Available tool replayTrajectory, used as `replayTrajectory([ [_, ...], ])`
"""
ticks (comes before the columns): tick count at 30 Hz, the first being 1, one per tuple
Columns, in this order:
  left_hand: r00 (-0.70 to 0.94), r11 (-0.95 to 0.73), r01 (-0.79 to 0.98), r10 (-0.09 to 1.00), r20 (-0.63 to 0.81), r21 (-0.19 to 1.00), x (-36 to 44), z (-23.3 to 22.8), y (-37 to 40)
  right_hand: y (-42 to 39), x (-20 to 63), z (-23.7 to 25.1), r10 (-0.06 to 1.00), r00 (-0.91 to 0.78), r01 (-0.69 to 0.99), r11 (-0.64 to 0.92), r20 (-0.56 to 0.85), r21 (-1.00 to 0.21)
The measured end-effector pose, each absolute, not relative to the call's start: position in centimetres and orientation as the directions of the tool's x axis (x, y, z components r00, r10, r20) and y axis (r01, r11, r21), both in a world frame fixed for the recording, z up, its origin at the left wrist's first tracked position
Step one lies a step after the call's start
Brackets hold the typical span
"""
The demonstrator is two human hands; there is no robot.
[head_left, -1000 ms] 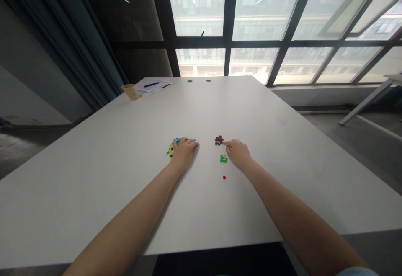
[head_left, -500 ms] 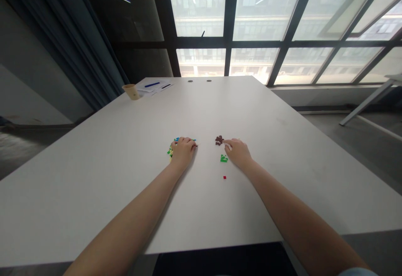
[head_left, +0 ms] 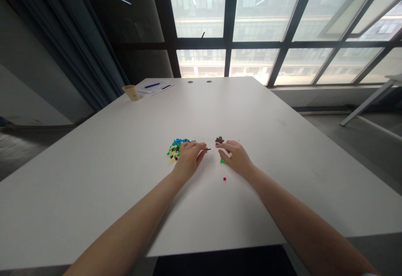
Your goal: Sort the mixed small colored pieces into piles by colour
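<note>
Brown is the colour that matters here: my left hand [head_left: 188,158] now pinches a small dark brown piece [head_left: 206,149] between thumb and fingertip and holds it out to the right, just above the white table [head_left: 125,175]. A second ago that hand lay flat over the mixed pile of bricks [head_left: 176,148]; it has since lifted off and slid right, so the blue, yellow and green bits of the pile show again at its left. From this I judge that one brown piece has been picked out of the mix and is on its way to the brown heap [head_left: 219,140], which sits a little further right, apart from the piece.

My right hand [head_left: 235,155] has drawn back from pointing at that heap. It now rests half curled on the table, fingers bent and holding nothing that I can make out, and it covers most of the small green cluster [head_left: 222,161], which earlier lay in plain sight beside it. The lone red piece [head_left: 224,179] sits where it was, nearer me, between the two forearms.

At the far left corner stand a paper cup [head_left: 131,92] and some papers with pens [head_left: 155,86].
</note>
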State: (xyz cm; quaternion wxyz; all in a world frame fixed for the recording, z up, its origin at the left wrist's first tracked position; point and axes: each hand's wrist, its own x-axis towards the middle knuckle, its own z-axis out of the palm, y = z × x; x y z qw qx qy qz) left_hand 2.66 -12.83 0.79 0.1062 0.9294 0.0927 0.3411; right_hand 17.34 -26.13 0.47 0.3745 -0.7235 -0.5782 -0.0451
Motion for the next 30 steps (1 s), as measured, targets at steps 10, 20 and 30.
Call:
replayTrajectory([
  [10,0.786,-0.955,0.062,0.227,0.575,0.292,2.8,0.8,-13.3,-25.5,16.2,0.3,0.803,0.27,0.883,0.013,0.531,-0.468],
  [20,0.743,-0.851,0.476,0.524,0.417,0.221,2.3,-0.6,-9.9,-24.0,21.3,0.1,0.698,0.66,0.751,-0.596,0.279,-0.286],
  [30,0.799,-0.89,0.397,0.456,0.392,0.225,2.0,-1.6,-8.0,-21.6,19.9,-0.2,0.743,0.658,0.742,-0.611,0.123,-0.275],
])
